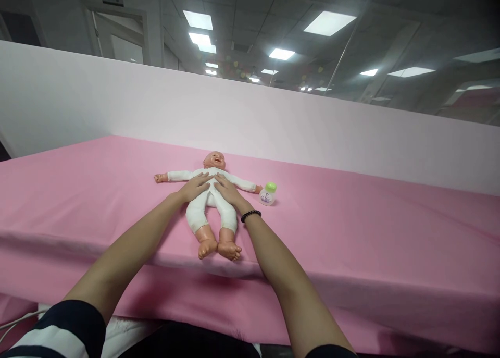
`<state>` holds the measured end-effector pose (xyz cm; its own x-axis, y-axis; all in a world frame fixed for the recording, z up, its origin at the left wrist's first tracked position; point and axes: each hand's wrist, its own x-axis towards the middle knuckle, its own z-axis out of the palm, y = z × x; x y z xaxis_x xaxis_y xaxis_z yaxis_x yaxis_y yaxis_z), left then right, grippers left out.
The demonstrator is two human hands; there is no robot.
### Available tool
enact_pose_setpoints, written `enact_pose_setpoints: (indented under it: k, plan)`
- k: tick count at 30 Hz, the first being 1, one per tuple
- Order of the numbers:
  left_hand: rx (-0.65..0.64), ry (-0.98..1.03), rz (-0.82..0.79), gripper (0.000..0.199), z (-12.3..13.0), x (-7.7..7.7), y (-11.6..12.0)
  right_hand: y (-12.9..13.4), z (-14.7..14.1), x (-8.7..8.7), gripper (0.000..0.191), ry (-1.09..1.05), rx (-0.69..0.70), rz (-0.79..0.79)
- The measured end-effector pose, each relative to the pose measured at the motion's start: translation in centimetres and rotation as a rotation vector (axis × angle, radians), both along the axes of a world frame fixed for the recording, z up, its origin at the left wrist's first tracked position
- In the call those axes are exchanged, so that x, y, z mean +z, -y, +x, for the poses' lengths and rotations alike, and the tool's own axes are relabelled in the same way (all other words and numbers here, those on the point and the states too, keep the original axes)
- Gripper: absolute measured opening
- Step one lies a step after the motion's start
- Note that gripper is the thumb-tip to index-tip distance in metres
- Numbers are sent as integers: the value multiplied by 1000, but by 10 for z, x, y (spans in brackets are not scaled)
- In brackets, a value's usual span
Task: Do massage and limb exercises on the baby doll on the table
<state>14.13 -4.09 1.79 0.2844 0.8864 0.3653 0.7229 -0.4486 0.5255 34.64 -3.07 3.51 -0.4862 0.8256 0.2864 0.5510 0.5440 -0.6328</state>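
Note:
A baby doll [209, 204] in a white long-sleeved suit lies on its back on a pink cloth, with bare plastic feet towards me. My left hand [194, 187] rests flat on the left side of its chest as I see it, and my right hand [228, 189] lies flat on the other side, fingers nearly meeting at the middle. Neither hand grips anything. Next to the doll's outstretched hand stands a small white bottle [267, 194] with a green cap, to the right of my right hand. A black beaded bracelet [250, 215] circles my right wrist.
The pink cloth [351, 227] covers a wide padded table and hangs over its front edge. A pale pink-white wall [234, 118] runs behind the table. Beyond it are a glass partition, a door and ceiling lights. A white cable shows at the lower left.

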Motion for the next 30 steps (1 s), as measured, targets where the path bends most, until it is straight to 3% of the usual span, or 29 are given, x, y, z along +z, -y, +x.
enact_pose_setpoints:
  k: [5, 10, 14, 20, 24, 27, 30]
  plan:
    - [248, -125, -174, 71, -18, -2, -4, -14, 14, -6, 68, 108, -130, -74]
    - [429, -328, -177, 64, -43, -7, -8, -23, 40, -14, 75, 304, -355, -26]
    - [591, -372, -160, 70, -60, -9, -7, -25, 60, -17, 67, 425, -532, 28]
    - [858, -241, -144, 68, -83, -9, 0, -29, 79, -15, 55, 409, -778, -28]
    - [968, -111, -192, 57, -90, -7, 1, -30, 87, -16, 47, 347, -831, -29]
    - [999, 9, -126, 48, -92, -5, -1, -29, 89, -19, 47, 262, -869, 64]
    - [944, 319, -5, 40, -92, -5, -6, -32, 89, -22, 47, 39, -935, 153]
